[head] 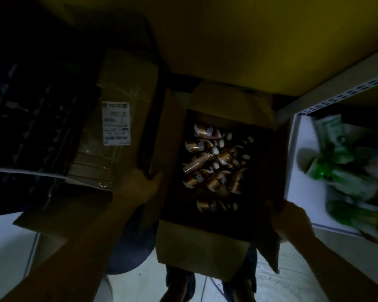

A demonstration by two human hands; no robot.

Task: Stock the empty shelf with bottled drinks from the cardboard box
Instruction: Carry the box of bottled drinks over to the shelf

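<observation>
Two hands grasp one open cardboard box [196,247] in the head view, which is dim; the left hand [138,186] curls round the edge of the box's left side flap, and the right hand [290,221] grips the right side flap near its lower corner; both forearms reach in from the bottom of the picture.

Between the hands, down inside the box, lie the bottled drinks [214,168]; they are small bottles with coppery-brown labels and white caps, heaped on their sides and pointing in different directions; one lies apart from the heap, nearer the person.

Just right of the right hand stands a white shelf [301,171] with a perforated rail [345,92] above it; green packets [340,177] lie on it, blurred.

Left of the left hand sits a second cardboard box [118,88], closed and taped, bearing a white shipping label [116,123]; a dark bundle [31,127] overlaps its far-left side, too dark to make out.

Below the hands, under the held box, the person's feet [179,288] stand on a pale tiled floor [292,280]; beyond the hands rises a yellow wall [249,40].
</observation>
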